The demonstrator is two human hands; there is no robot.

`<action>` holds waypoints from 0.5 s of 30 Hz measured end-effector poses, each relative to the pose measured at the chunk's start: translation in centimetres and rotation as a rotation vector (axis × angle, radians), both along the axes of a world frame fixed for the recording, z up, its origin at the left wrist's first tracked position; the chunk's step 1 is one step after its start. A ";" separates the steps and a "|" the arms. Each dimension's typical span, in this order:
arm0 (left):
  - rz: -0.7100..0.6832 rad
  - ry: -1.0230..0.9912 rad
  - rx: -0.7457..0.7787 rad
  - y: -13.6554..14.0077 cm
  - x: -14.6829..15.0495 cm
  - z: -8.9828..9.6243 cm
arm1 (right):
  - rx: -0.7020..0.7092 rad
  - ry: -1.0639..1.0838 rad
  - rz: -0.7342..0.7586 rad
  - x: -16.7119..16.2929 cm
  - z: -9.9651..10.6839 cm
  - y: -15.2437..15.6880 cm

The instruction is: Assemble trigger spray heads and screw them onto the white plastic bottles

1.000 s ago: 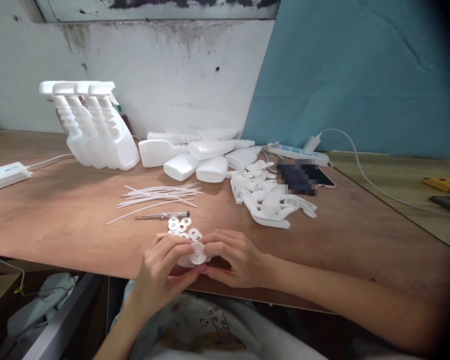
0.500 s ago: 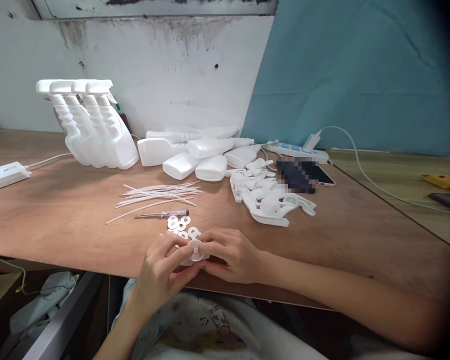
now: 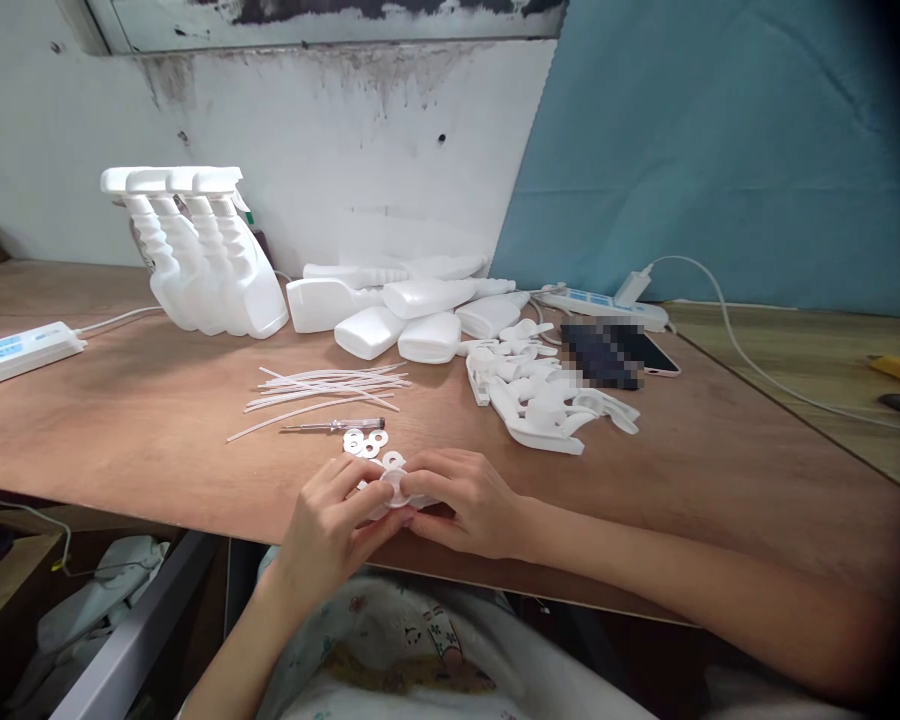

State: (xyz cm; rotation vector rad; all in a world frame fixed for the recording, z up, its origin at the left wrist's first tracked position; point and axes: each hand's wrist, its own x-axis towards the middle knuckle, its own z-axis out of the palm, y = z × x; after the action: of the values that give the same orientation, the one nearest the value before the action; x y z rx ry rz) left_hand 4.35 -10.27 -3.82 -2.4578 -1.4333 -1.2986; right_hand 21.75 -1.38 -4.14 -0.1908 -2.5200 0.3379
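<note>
My left hand [image 3: 343, 518] and my right hand [image 3: 461, 503] meet near the front edge of the table. Both are closed on a small round white plastic part [image 3: 395, 486], partly translucent, whose lower side is hidden by fingers. My left index fingertip presses on its round face. Just beyond the fingers lie several flat white washers [image 3: 369, 443], some partly covered by my left hand. Behind them rests a small screwdriver [image 3: 334, 425] with a clear handle. Farther back is a loose bunch of thin white tubes [image 3: 326, 385].
White trigger spray heads [image 3: 544, 400] are heaped to the right, beside a phone [image 3: 656, 352] and a blurred dark object. White bottles [image 3: 427, 335] lie behind; assembled spray bottles [image 3: 259, 290] stand at left. Power strips [image 3: 22, 355] with cables sit at both sides.
My view has shifted slightly, so the scene sits a little farther right. My left index finger has moved onto the round part's face, which was uncovered before. Both hands still hold it.
</note>
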 end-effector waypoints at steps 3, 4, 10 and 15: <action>0.017 0.017 -0.031 0.1 -0.1 -0.1 | 0.022 0.018 0.011 0.1 -0.1 0.1; 0.034 0.022 -0.035 0.1 -0.1 -0.1 | 0.034 0.030 0.016 0.1 -0.1 0.1; 0.089 0.011 -0.059 0.3 0.3 0.0 | -0.034 0.137 -0.037 0.3 -0.2 -0.2; 0.133 0.025 -0.067 0.4 0.5 0.1 | -0.282 0.271 -0.037 0.8 0.3 0.3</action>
State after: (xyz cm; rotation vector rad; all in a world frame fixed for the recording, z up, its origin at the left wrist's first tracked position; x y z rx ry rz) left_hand 4.88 -9.90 -3.74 -2.3620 -1.6281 -1.2096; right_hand 22.59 -1.09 -3.88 -0.2811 -2.1926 0.6586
